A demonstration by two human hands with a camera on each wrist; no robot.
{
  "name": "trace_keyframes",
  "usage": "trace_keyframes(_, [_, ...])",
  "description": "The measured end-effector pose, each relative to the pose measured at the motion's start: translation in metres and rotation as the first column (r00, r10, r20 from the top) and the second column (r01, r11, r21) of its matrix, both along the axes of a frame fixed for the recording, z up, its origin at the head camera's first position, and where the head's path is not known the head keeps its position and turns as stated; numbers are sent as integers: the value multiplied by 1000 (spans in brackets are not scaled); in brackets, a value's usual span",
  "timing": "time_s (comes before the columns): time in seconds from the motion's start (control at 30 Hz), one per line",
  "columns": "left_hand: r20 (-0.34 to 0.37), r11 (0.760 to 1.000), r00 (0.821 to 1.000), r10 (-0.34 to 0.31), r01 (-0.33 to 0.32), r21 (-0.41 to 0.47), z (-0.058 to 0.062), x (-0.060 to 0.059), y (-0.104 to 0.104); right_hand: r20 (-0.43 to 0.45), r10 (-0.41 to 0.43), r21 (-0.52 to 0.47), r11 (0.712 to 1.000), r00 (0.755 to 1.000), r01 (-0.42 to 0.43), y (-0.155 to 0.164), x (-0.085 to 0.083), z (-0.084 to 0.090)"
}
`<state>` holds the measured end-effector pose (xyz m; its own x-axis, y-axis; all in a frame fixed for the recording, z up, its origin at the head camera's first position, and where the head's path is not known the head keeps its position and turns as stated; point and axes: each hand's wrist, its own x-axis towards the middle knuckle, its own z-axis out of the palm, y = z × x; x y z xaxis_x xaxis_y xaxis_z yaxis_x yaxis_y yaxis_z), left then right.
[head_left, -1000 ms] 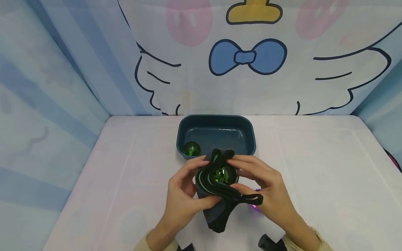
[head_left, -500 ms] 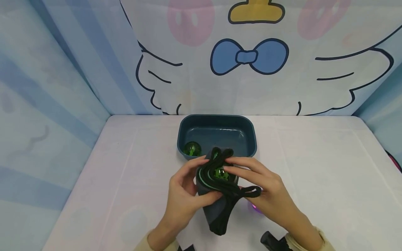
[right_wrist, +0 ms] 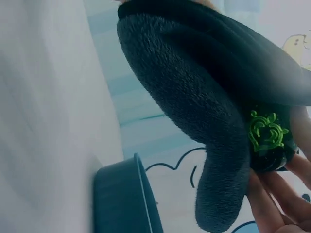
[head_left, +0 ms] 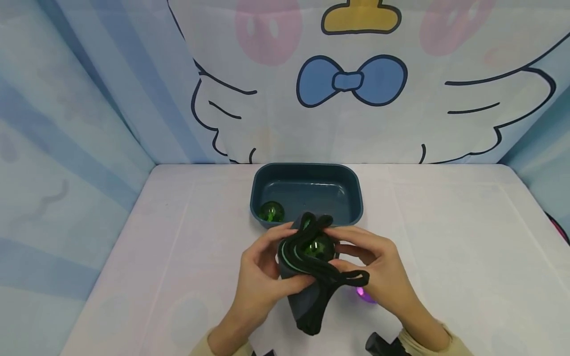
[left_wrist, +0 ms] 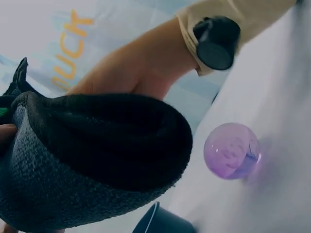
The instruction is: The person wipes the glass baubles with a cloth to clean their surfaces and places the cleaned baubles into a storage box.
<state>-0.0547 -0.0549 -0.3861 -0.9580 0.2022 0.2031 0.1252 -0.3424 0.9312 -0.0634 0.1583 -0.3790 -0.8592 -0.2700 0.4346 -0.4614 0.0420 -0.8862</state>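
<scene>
Nearest, at the 4 o'clock of the folded fleecy dark cloth, a translucent purple ball shows below the right hand, whose fingertips have just shifted off the face of the clear green ball to its 3 o'clock side, baring more of it among the folds; its handling seems unfinished. That hand curls around this ball, while the left hand grips the cloth from 9 o'clock. Beyond, at 12 o'clock, a dark-blue rectangular tub holds another green ball at its 7 o'clock corner.

Dark grey cloth, held aloft in layered, drooping folds, with a transparent green ball, brightly patterned, seated between the folds.
</scene>
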Motion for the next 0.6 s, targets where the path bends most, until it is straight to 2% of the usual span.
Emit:
trace_keyframes(0.07, [41, 1000, 999, 7, -8, 13, 1, 0, 0, -38, 4, -3, 1000, 999, -5, -1, -1, -1])
trace_keyframes(0.13, [55, 1000, 998, 13, -14, 24, 1, 0, 0, -117, 20, 17, 1000, 993, -18, -1, -1, -1])
trace_keyframes(0.23, [42, 999, 999, 20, -22, 37, 1, 0, 0, -259, 47, 75, 997, 965, -29, -1, -2, 0])
trace_keyframes(0.3, [32, 999, 999, 23, -24, 40, 1, -1, 0, -321, 53, 116, 993, 946, -16, -1, -2, 1])
trace_keyframes(0.4, [26, 999, 999, 21, -21, 32, 1, -1, 0, -361, 18, 160, 986, 932, 43, -3, -1, 2])
trace_keyframes(0.53, [24, 1000, 999, 23, -24, 13, 2, 0, 0, -379, -21, 150, 985, 925, 84, -3, 0, 1])
trace_keyframes(0.6, [27, 1000, 999, 27, -28, 11, 2, 1, -1, -351, -13, 123, 991, 936, 60, -4, -1, 0])
